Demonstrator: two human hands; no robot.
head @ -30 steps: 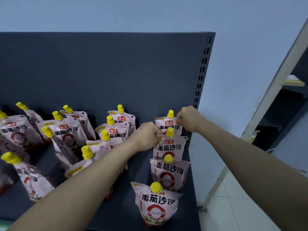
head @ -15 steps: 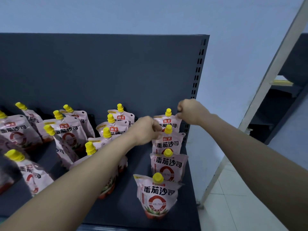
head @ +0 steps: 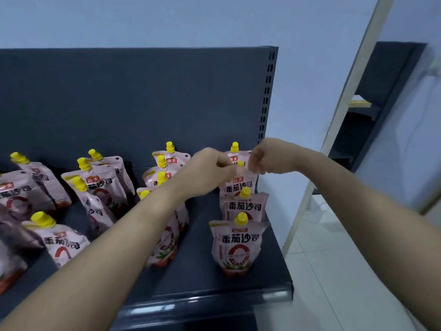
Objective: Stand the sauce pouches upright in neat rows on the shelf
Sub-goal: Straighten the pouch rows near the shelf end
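Note:
Pink sauce pouches with yellow caps stand on the dark grey shelf (head: 198,237). The right-hand row runs front to back: the front pouch (head: 237,247), a third pouch (head: 245,206), a second pouch (head: 241,185) and a rear pouch (head: 235,154). My left hand (head: 210,169) pinches the top left corner of the second pouch. My right hand (head: 265,156) pinches its top right corner. Its cap shows between my hands. Another row (head: 164,177) stands partly hidden behind my left forearm.
Several pouches (head: 100,185) lean or lie untidily on the left part of the shelf. The perforated upright (head: 267,91) closes the shelf's right end. A pale post (head: 334,130) and another dark shelf unit (head: 372,111) stand to the right over the tiled floor.
My right hand has moved left and down from the rear pouch's corner to the second pouch's corner, closer to my left hand. The left hand has stayed at that pouch.

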